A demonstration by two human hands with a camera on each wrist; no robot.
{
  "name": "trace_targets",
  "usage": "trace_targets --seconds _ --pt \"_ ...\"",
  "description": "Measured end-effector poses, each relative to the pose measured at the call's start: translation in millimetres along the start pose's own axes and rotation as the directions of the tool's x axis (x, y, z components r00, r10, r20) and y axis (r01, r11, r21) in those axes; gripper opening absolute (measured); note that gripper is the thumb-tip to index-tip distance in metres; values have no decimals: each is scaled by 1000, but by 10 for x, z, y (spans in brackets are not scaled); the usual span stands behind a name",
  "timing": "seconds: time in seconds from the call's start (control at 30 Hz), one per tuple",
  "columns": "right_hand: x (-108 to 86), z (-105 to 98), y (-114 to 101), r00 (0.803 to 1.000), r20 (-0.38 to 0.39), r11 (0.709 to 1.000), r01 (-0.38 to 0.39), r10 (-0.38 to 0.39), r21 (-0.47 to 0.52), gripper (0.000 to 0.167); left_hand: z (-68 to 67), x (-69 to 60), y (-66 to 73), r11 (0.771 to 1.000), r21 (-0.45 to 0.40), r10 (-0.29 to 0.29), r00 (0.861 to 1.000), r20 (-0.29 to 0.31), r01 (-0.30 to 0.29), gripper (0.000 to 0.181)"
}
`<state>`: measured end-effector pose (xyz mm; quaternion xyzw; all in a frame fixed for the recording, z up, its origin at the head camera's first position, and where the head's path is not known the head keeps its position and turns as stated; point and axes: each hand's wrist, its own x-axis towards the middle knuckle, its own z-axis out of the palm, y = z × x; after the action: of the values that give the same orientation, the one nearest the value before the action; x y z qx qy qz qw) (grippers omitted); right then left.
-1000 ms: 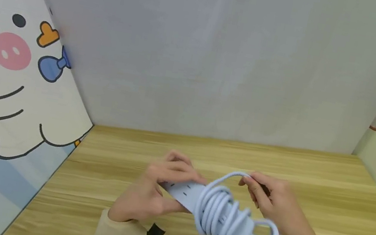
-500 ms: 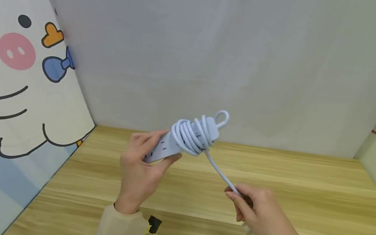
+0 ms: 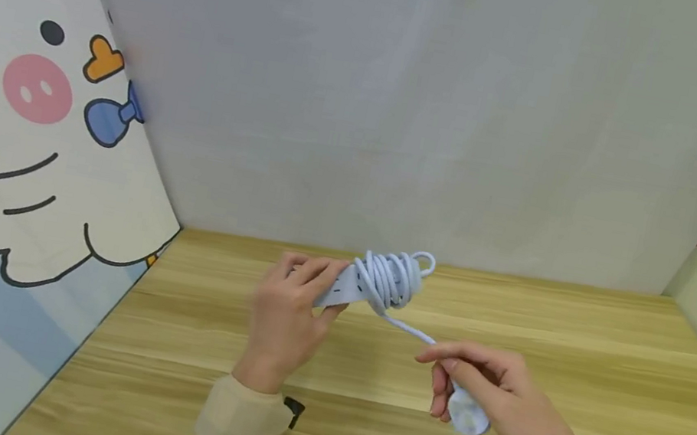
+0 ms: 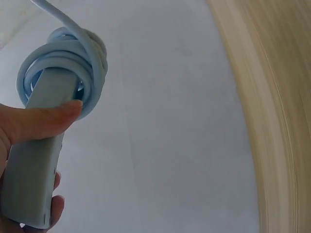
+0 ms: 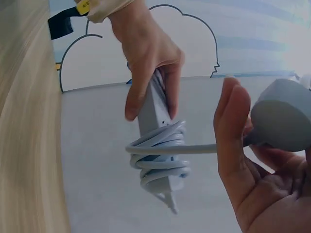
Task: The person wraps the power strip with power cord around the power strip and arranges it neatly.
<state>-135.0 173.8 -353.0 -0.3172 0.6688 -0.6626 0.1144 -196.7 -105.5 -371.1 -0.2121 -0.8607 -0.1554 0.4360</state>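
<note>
A pale blue-white power strip (image 3: 341,288) is held above the table by my left hand (image 3: 293,309), thumb on one side and fingers on the other. Several turns of its cord (image 3: 385,280) wrap around the far end, where a small loop sticks out. In the left wrist view the thumb presses along the strip's side (image 4: 36,170). My right hand (image 3: 493,387) pinches the cord's free length close to the round plug (image 3: 468,413), which hangs under the fingers. The right wrist view shows the cord running taut from the wraps to the plug (image 5: 282,115).
The wood-grain table (image 3: 198,315) lies beneath both hands. A grey-white backdrop (image 3: 410,104) rises behind it. Cartoon-printed panels (image 3: 17,190) stand on the left and right sides. Black straps show at both cuffs.
The strip swung up and away, then came down and right a little. The right hand went from above the coil to its lower right, drawing out the cord; the plug now shows.
</note>
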Motion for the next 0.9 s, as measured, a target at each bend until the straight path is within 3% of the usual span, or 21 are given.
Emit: trace_targets --seconds 0.1,0.2,0.27,0.33,0.4,0.43,0.5,0.57,0.6,0.7,0.9 --pt "-27 -69 -31 996 -64 991 -46 54 122 32 2 -5 56 998 -36 50 996 73 -47 51" --pt "-31 -129 -55 995 -84 964 -33 57 263 41 -8 -13 116 992 -94 98 984 146 -84 52" --pt "-29 -164 -65 997 -74 922 6 24 388 52 -19 -12 158 986 -137 123 974 192 -97 53" --pt "-28 -200 -72 998 -55 856 40 -14 515 62 -38 -9 199 979 -175 144 963 227 -105 53" --pt "-30 -233 -79 998 -60 810 54 -23 584 67 -68 1 243 971 -208 172 953 251 -120 53" --pt "-34 -247 -81 997 -74 823 60 -21 565 64 -84 5 265 966 -222 190 947 259 -133 52" --pt "-42 -259 -84 989 -144 894 45 21 445 51 -119 13 312 954 -251 232 935 267 -165 51" --pt "-50 -258 -84 967 -240 968 -19 81 250 36 -152 18 364 936 -288 279 923 265 -200 48" --pt "-50 -253 -84 951 -291 987 -66 108 148 28 -167 21 392 927 -308 298 918 261 -214 46" --pt "-46 -240 -88 904 -395 980 -195 164 -38 20 -209 27 457 896 -368 349 908 234 -250 43" --pt "-9 -239 -76 881 -411 936 -319 235 -147 33 -297 53 529 860 -435 386 898 209 -268 40"
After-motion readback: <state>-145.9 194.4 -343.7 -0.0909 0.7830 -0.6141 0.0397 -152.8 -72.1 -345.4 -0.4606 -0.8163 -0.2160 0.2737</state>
